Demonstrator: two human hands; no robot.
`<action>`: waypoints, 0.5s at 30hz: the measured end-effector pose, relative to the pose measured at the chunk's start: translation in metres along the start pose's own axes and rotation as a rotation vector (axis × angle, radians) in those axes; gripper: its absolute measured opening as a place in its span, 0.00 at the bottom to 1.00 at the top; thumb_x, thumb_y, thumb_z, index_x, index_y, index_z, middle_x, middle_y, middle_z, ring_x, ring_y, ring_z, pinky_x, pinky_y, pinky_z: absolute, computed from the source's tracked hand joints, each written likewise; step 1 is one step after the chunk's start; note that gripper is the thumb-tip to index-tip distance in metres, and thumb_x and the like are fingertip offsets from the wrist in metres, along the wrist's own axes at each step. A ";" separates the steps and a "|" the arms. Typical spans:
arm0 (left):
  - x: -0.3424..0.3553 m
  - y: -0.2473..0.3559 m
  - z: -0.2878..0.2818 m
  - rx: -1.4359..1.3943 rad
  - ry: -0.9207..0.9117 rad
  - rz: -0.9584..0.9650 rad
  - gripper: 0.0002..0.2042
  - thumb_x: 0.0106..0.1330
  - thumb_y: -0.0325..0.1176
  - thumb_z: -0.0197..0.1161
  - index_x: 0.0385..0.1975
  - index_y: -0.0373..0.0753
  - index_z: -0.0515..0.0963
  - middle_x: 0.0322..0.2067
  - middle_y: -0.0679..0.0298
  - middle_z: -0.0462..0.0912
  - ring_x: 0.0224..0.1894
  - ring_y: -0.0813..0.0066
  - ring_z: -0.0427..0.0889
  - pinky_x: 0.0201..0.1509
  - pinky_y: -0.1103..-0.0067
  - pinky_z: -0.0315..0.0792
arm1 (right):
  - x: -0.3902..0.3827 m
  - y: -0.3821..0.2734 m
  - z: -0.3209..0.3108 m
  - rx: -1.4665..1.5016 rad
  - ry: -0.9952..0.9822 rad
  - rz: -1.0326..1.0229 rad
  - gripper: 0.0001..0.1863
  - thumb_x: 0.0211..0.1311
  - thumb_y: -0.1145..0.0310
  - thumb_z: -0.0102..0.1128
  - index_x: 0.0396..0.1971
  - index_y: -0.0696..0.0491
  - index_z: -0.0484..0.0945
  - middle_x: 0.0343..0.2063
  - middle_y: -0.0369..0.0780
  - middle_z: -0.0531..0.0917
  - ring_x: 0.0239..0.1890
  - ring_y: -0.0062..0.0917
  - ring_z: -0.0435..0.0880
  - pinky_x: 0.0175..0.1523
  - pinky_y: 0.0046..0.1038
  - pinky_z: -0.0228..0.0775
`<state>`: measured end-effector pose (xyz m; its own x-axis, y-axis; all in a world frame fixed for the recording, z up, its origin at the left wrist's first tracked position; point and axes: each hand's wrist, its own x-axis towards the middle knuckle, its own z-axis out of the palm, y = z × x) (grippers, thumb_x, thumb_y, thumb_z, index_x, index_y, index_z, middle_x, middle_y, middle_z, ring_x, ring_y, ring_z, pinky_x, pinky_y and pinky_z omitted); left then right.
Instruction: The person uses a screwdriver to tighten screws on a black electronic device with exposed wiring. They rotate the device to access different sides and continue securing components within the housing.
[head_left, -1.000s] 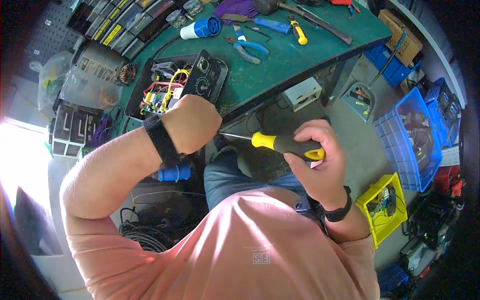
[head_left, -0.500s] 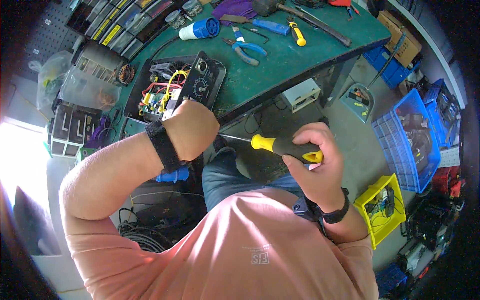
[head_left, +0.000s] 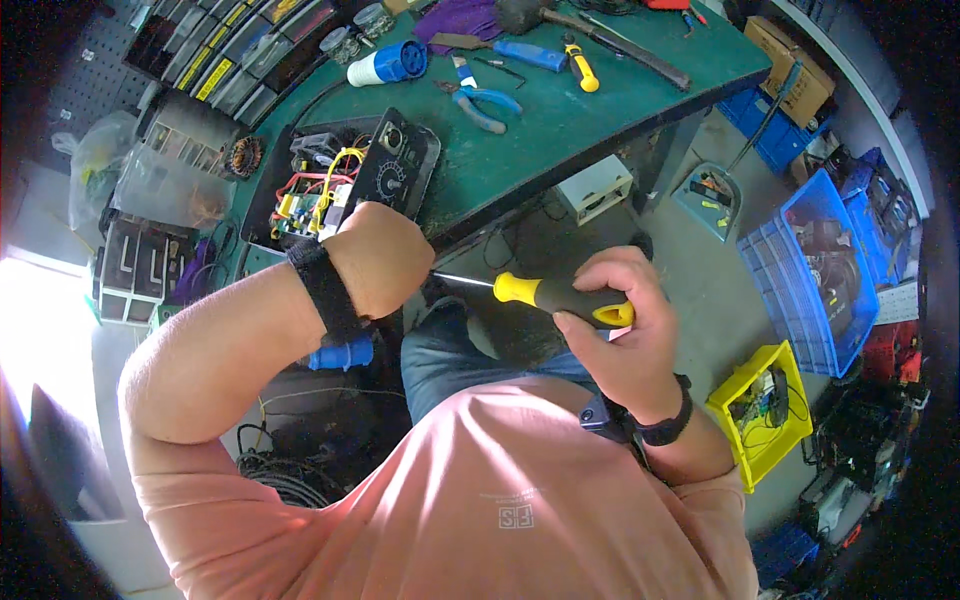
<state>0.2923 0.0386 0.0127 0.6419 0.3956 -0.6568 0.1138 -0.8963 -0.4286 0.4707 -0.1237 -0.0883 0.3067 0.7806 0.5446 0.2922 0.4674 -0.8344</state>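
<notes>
R hand (head_left: 638, 318) fingers curled round the handle of a yellow/blk screwdriver (head_left: 560, 296), thumb along the near side, grip closed. Shaft runs L to the edge of the L hand (head_left: 380, 258); tip hidden behind it. L fingers tucked out of sight under the back of the hand, so can't tell if they're gripping anything. Screwdriver is off the bench edge, in front of the body, abv the knees.

Blk straps on both wrists. Just beyond the L hand: open blk box (head_left: 262, 205) on the green bench (head_left: 560, 120), w/ red + yellow wires inside and a dial on its panel (head_left: 392, 168). L hand overlaps the panel's lower end; contact unclear.

Farther back on bench: blue pliers (head_left: 485, 108), blue/white plug (head_left: 392, 65), small yellow/blk tool (head_left: 580, 68), hammer (head_left: 620, 48), purple cloth (head_left: 455, 20). Drawers (head_left: 215, 75) at back L.

Floor, R side: pale box (head_left: 595, 188) under bench, dustpan (head_left: 690, 205), blue crate (head_left: 775, 290), yellow bin (head_left: 780, 452) nearest the R forearm.
</notes>
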 end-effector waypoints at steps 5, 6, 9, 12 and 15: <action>0.002 -0.001 -0.001 -0.021 -0.043 -0.003 0.05 0.49 0.32 0.65 0.25 0.43 0.85 0.26 0.61 0.86 0.32 0.63 0.86 0.29 0.70 0.75 | 0.000 0.002 0.000 0.011 -0.002 0.008 0.17 0.42 0.81 0.68 0.34 0.56 0.75 0.36 0.41 0.76 0.39 0.27 0.76 0.46 0.25 0.66; 0.002 0.000 -0.002 -0.030 -0.048 -0.001 0.05 0.49 0.32 0.65 0.25 0.43 0.85 0.26 0.62 0.86 0.32 0.63 0.86 0.29 0.70 0.75 | 0.000 0.002 0.000 0.014 -0.002 0.007 0.17 0.43 0.81 0.68 0.34 0.56 0.74 0.36 0.41 0.76 0.39 0.27 0.76 0.46 0.25 0.67; 0.001 0.004 0.000 -0.006 -0.032 -0.011 0.05 0.50 0.32 0.65 0.25 0.43 0.85 0.27 0.62 0.86 0.33 0.64 0.86 0.30 0.71 0.76 | -0.001 0.003 -0.001 0.011 -0.006 0.001 0.17 0.43 0.81 0.68 0.35 0.56 0.74 0.36 0.41 0.76 0.39 0.27 0.76 0.46 0.25 0.67; 0.001 0.007 -0.002 -0.022 -0.032 -0.045 0.05 0.49 0.31 0.65 0.26 0.44 0.86 0.27 0.62 0.86 0.33 0.65 0.86 0.31 0.72 0.76 | -0.002 0.003 -0.001 0.018 -0.013 0.008 0.17 0.43 0.81 0.68 0.35 0.55 0.74 0.37 0.41 0.76 0.39 0.27 0.76 0.46 0.25 0.67; 0.002 0.008 -0.004 -0.025 -0.055 -0.051 0.05 0.50 0.31 0.65 0.26 0.44 0.86 0.27 0.62 0.86 0.33 0.66 0.86 0.31 0.72 0.76 | 0.000 0.001 0.001 0.019 0.003 0.015 0.17 0.42 0.81 0.69 0.34 0.55 0.75 0.35 0.41 0.76 0.38 0.31 0.76 0.44 0.28 0.67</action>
<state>0.2976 0.0312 0.0101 0.5926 0.4502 -0.6679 0.1646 -0.8794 -0.4467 0.4701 -0.1227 -0.0892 0.3141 0.7863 0.5320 0.2698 0.4634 -0.8441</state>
